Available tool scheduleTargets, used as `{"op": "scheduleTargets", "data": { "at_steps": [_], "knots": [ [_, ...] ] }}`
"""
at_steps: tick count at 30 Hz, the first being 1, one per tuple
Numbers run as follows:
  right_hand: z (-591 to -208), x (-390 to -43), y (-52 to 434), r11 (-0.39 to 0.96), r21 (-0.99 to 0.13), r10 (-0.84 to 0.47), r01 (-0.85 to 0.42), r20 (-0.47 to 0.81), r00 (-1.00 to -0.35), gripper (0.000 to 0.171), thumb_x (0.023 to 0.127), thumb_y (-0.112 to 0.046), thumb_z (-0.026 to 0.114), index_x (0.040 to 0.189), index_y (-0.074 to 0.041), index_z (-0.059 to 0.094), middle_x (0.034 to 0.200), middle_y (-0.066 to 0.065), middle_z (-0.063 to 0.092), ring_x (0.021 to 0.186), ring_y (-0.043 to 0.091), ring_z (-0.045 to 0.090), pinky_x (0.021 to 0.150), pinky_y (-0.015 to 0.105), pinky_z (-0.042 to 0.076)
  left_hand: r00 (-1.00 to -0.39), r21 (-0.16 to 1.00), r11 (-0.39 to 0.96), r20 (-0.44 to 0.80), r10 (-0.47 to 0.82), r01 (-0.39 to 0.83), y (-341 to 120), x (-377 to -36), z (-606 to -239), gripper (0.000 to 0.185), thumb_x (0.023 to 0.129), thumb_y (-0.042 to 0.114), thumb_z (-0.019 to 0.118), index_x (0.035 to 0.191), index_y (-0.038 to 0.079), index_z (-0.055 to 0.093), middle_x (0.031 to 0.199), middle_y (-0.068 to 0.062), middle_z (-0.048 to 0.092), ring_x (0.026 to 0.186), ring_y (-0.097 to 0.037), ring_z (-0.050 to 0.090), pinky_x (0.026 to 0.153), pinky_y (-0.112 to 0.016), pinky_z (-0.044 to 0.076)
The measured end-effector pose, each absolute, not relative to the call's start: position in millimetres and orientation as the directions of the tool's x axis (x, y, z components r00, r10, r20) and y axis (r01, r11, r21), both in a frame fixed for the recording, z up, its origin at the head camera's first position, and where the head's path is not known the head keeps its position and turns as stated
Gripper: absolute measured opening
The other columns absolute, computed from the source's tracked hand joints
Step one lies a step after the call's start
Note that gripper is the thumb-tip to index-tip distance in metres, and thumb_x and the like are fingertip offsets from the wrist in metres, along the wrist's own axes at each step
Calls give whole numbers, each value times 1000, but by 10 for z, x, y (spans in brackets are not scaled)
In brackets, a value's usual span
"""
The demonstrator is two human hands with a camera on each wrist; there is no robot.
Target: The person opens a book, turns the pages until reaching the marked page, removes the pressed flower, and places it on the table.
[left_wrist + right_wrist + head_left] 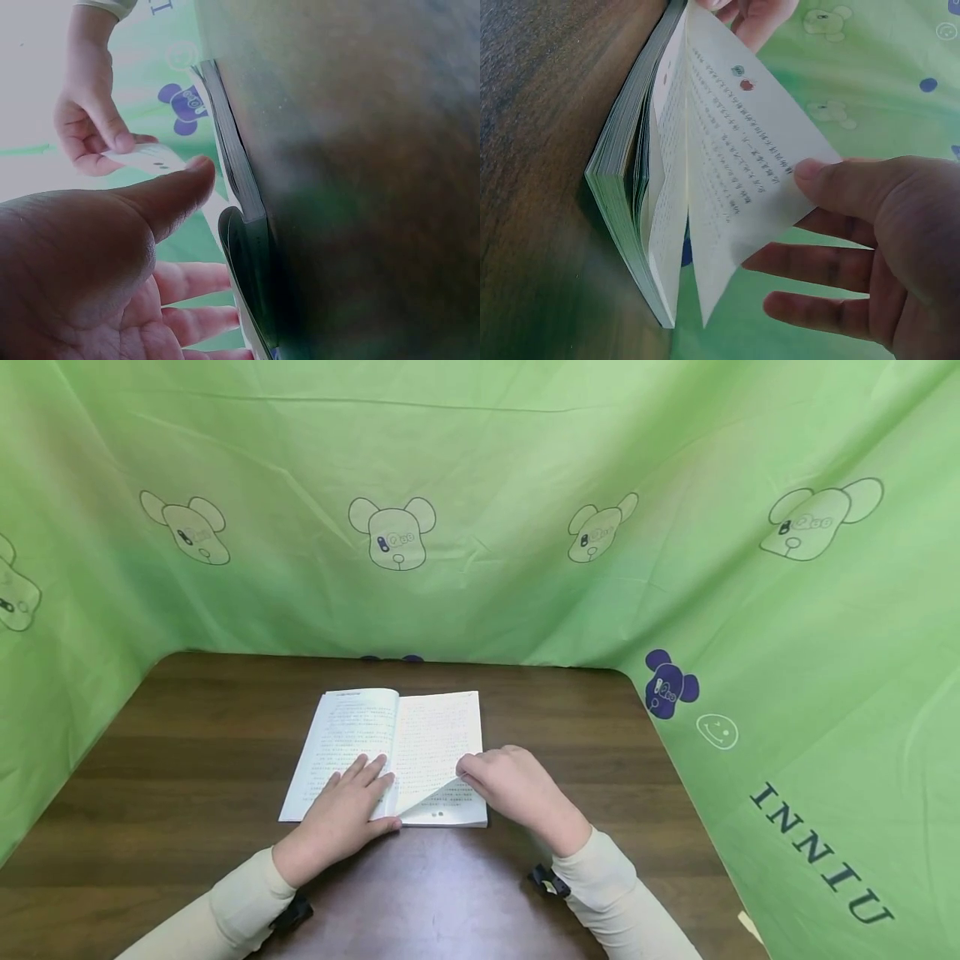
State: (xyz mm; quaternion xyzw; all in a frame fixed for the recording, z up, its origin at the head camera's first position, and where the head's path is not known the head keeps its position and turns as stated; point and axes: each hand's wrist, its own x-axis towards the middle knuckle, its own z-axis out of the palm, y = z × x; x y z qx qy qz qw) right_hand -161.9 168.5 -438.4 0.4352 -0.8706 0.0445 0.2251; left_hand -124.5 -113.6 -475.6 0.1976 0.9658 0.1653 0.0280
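Note:
An open book (352,727) with printed pages lies on the wooden table. My left hand (345,810) rests on its left page near the spine, fingers spread and straight, thumb at the lower edge. With thumb and fingers my right hand (513,785) pinches a page (742,142) of the right half near its outer edge. That page is lifted at its lower corner, and the page beneath shows. In the right wrist view the thumb lies on the page's printed face. The left wrist view shows the thick page block (232,142) from its lower edge.
The brown table (187,760) surrounds the book. A green curtain (495,593) with bear-head prints hangs behind it and along both sides. A small pale object (750,927) lies at the table's right edge. Dark straps with devices sit on both wrists.

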Motion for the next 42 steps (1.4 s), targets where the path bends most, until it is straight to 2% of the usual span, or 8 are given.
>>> {"op": "scheduleTargets", "data": {
  "at_steps": [7, 12, 17, 23, 30, 36, 42],
  "knots": [
    [-4369, -1615, 1662, 612, 129, -733, -780, 462, -499, 6, 96, -17, 69, 92, -21, 67, 74, -15, 67, 62, 6, 58, 60, 26, 45, -920, 334, 863, 35, 391, 380, -1143, -1243, -4762, 64, 92, 45, 75, 140, 4, 61, 159, -18, 44, 149, -42, 35, 110, -69, 35],
    [-4354, -1606, 1648, 604, 119, -730, -788, 479, -487, 5, 95, -18, 71, 94, -21, 68, 80, -14, 71, 69, 7, 64, 62, 28, 48, -920, 332, 864, 41, 389, 379, -1146, -1250, -4784, 61, 93, 42, 74, 140, 4, 62, 159, -17, 44, 150, -42, 35, 110, -69, 34],
    [-4347, -1615, 1642, 616, 117, -705, -779, 522, -480, 10, 93, -20, 75, 102, -19, 70, 94, -10, 74, 87, 11, 71, 72, 31, 54, -917, 327, 858, 93, 388, 396, -1145, -1254, -4795, 61, 92, 38, 75, 140, 2, 61, 157, -25, 42, 147, -46, 37, 109, -68, 37],
    [-4331, -1615, 1634, 658, 96, -659, -747, 553, -510, 22, 92, -21, 76, 113, -17, 71, 112, -3, 75, 104, 15, 71, 82, 36, 57, -918, 331, 856, 142, 372, 398, -1132, -1272, -4810, 74, 91, 35, 78, 148, -2, 49, 157, -32, 37, 146, -51, 36, 111, -64, 38],
    [-4353, -1613, 1642, 705, 60, -601, -707, 580, -550, 19, 91, -21, 75, 110, -16, 72, 113, -2, 75, 102, 17, 71, 81, 38, 57, -914, 358, 846, 240, 326, 395, -1134, -1285, -4832, 94, 86, 32, 83, 158, -2, 32, 160, -34, 29, 146, -53, 33, 117, -58, 34],
    [-4373, -1604, 1639, 713, 64, -628, -698, 501, -596, 16, 91, -27, 77, 103, -17, 75, 108, -3, 76, 101, 17, 71, 81, 40, 57, -892, 360, 831, 325, 315, 425, -1141, -1296, -4817, 116, 80, 22, 88, 164, 2, 10, 164, -35, 12, 146, -57, 27, 112, -59, 40],
    [-4379, -1577, 1624, 716, 42, -671, -696, 313, -672, 22, 91, -35, 77, 105, -18, 76, 115, 0, 75, 109, 20, 70, 90, 41, 55, -881, 340, 831, 346, 324, 440, -1151, -1295, -4794, 120, 78, 17, 90, 164, 2, 7, 166, -34, -5, 150, -58, 11, 116, -60, 33]
  ]
}}
